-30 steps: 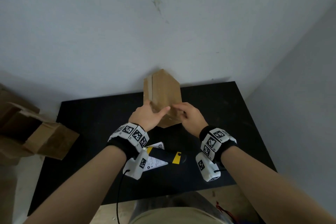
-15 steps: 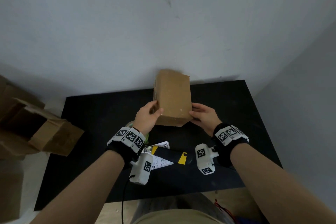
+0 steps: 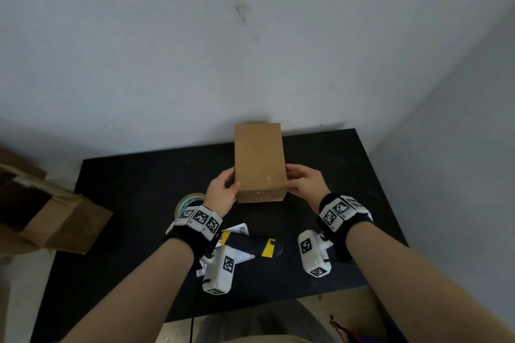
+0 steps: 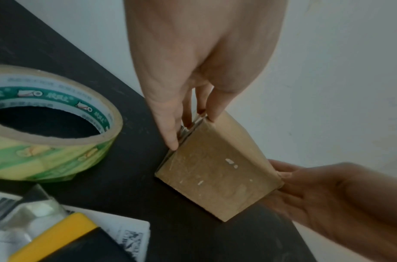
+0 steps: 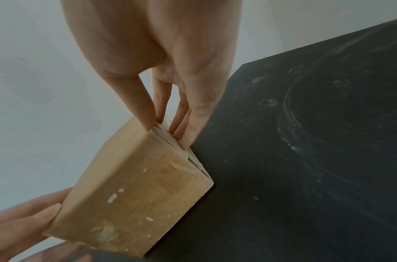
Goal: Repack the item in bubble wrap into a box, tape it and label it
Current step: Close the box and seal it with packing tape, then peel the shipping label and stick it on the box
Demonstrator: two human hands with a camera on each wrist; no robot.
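plainly, the cardboard box (image 3: 259,161) sat between both hands over the black table (image 3: 139,175), its long axis pointing away from the person toward the wall (image 3: 250,50). the left hand (image 3: 221,193) pressed straight fingers (image 4: 168,124) against the box's left side. the right hand (image 3: 305,184) did likewise on the right side, both at the near end. the tape roll (image 4: 47,124) lay just beside the left wrist, so that hand looked nearer to it.

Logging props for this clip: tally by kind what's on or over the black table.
Cardboard box, pressed between left hand and right hand: 1
Tape roll: 1
Black-and-yellow cutter: 1
Printed label sheet: 1
Total: 4
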